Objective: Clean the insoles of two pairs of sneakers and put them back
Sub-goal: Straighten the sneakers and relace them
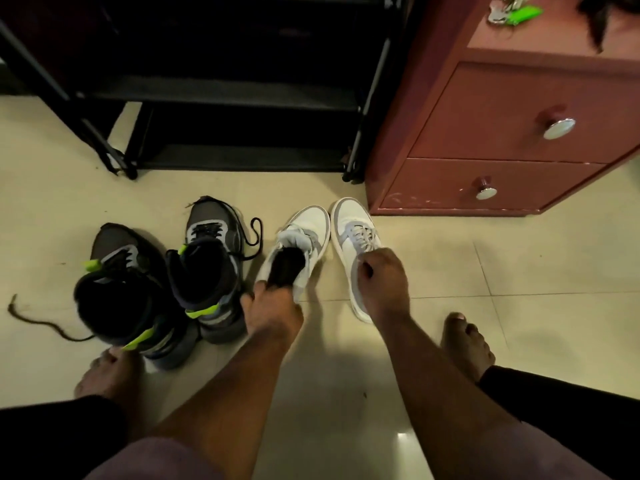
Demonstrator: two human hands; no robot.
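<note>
Low centre: left hand (273, 306) pinching the heel of the left white sneaker (301, 247), dark insole seemingly inside. Right hand (381, 282) curled on the right white sneaker (356, 244), grip unclear. Best: steady heel, draw insole out flat. Mid left: dark sneakers (166, 282).

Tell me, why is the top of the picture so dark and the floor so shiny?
Head view: the black rack sits in deep shadow; the tiled floor reflects a small bright glare spot; the red drawer unit looks slanted from the wide-angle lens; the dark sneakers look slightly blurred.
</note>
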